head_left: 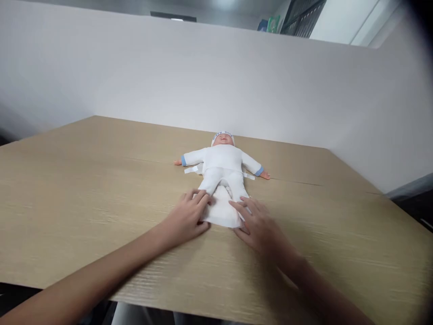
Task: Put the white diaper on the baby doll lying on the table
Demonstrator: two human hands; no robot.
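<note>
A baby doll (223, 156) lies on its back, arms spread, in white clothes with blue cuffs and a white cap with blue lettering. Beneath its hips and between its legs is a white diaper (221, 210), with side tabs showing at the waist. My left hand (191, 214) curls over the doll's leg at the picture's left, its thumb near the diaper's front edge. Around the other lower leg is my right hand (259, 225), slightly blurred, its index finger reaching over the diaper. My hands mostly hide the doll's feet.
The doll lies on a wide wood-grain table (101, 180) with a seam across it. A pale partition (203, 76) rises behind the far edge. Above it, a dark rack (302, 18) and a green package (272, 24) show in the background.
</note>
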